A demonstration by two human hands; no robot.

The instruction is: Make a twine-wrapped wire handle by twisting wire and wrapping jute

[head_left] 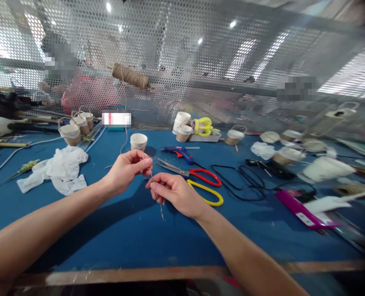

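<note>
Between both hands runs a short length of twine (161, 210), its loose end dangling below the right fingers. My left hand (127, 170) pinches the upper part between thumb and fingers. Just below and to the right, my right hand (173, 191) is closed on the lower part. A small paper cup (138, 142) with a white upper part and brown base stands right behind my left hand. Scissors (197, 176) with one red and one yellow handle lie beyond my right hand. Near them rests a blue glue gun (178, 153).
A white cloth (59, 168) lies left, near several small cups with handles (71, 133). A twine spool (129, 75) hangs on the perforated metal screen (182, 49). A black cable (244, 197), a purple box (305, 209) and more cups fill the blue table's right side.
</note>
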